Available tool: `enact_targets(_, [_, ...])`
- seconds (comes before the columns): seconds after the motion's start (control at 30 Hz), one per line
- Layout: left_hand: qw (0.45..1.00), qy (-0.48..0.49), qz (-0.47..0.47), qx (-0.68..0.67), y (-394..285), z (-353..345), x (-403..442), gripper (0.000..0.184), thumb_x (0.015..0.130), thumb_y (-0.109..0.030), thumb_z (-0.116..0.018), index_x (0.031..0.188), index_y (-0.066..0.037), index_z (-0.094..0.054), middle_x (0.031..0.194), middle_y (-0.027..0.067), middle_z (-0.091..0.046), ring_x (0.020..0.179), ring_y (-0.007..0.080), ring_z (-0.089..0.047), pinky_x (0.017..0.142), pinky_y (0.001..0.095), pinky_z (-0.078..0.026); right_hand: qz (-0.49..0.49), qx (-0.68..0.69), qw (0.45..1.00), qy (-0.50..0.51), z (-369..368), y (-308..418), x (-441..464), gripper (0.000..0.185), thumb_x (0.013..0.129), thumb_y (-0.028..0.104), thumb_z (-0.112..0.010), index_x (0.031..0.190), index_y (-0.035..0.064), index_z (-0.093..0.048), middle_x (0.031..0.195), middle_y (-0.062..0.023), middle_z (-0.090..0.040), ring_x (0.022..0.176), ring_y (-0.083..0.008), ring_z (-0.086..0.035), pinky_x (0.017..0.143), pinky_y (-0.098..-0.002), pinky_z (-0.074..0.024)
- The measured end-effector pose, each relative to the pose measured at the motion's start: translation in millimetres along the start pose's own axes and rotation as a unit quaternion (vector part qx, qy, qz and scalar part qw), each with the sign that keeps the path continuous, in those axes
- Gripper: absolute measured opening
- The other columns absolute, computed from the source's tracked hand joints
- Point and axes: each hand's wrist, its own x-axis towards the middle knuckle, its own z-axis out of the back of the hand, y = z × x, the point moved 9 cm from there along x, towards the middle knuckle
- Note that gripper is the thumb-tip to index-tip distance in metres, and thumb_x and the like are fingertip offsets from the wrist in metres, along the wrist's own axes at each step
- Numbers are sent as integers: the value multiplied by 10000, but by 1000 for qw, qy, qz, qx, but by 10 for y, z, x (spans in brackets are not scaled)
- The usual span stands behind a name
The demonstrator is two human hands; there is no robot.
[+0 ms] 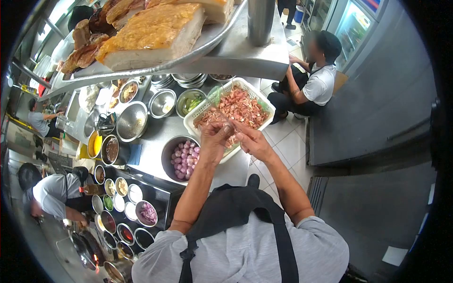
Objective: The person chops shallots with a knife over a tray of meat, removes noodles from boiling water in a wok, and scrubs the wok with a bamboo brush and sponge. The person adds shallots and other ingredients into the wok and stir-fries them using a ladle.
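At the left, the metal bowl (164,162) holds purple, onion-like bulbs (185,160), whole and apparently uncut. To its right on the counter (231,173), the white basket (270,110) carries a large load of small, reddish, meat-like pieces (241,104); work appears well advanced, the remainder undeterminable. The left hand (216,137), curled, and the right hand (252,141), fingers bent nearly closed, meet above the basket's near side; whether either grips a piece cannot be told. Pieces lie beneath and beyond both.
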Motion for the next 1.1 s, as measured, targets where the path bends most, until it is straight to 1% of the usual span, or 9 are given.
enact_targets(0.1, [999,-6,11,-30,64,68,67,107,879,7,-661,967,-45,-631,1000,92,-686,911,193,-668,863,349,-555,-89,136,987,7,-17,-70,-41,533,1005,260,-500,1482,65,-362,698,11,-545,512,-58,-404,481,-205,-370])
enact_targets(0.2, [998,-20,23,-52,93,150,89,121,872,9,-670,974,-45,-633,999,91,-685,921,192,-666,861,347,-554,-140,175,974,-28,30,-151,-77,542,1008,256,-502,1493,77,-341,803,0,-582,518,-57,-393,479,-212,-375])
enact_targets(0.3, [998,-14,6,-61,90,138,98,136,865,14,-674,982,-46,-635,1012,95,-687,932,190,-665,857,347,-555,-50,107,992,47,-23,-29,-30,552,1005,238,-501,1501,75,-321,943,-13,-604,538,-54,-409,491,-204,-385])
enact_targets(0.4, [997,5,-8,-76,4,4,42,129,864,20,-673,969,-48,-641,1028,104,-687,944,194,-664,855,345,-554,-62,50,996,49,-39,-42,-25,560,1000,231,-504,1502,70,-316,1082,-33,-612,548,-53,-418,501,-202,-396])
enact_targets(0.5, [999,4,-25,-47,-59,0,30,115,860,24,-676,948,-42,-644,1020,114,-692,925,200,-671,833,335,-561,-71,55,994,59,-64,-17,-17,565,992,227,-516,1497,60,-326,1109,-42,-623,552,-50,-421,510,-202,-400])
enact_targets(0.6, [999,8,-40,-9,-91,16,31,120,851,30,-687,949,-22,-642,993,122,-696,891,204,-678,806,318,-566,-63,44,996,40,-46,-168,-44,554,989,232,-525,1485,55,-353,1052,-36,-632,551,-49,-416,509,-204,-391])
enact_targets(0.7, [998,-8,-67,10,-105,63,8,141,845,37,-694,968,-6,-637,973,128,-697,867,197,-682,789,304,-568,-49,32,998,18,-40,-198,-42,541,988,251,-531,1469,51,-386,866,-5,-608,545,-49,-409,502,-203,-376])
enact_targets(0.83, [998,-42,-41,21,-68,120,15,141,843,40,-699,960,6,-629,940,120,-689,838,183,-672,766,290,-558,-90,98,991,11,-63,-242,-40,530,993,297,-530,1451,53,-419,683,44,-481,533,-44,-409,482,-200,-351])
enact_targets(1.1, [999,-26,-33,14,-109,118,-5,157,840,14,-703,965,-9,-612,955,94,-670,839,167,-645,776,300,-527,-166,160,973,-17,-102,-200,-58,545,1014,353,-487,1467,66,-388,636,55,-419,517,-43,-408,436,-196,-327])
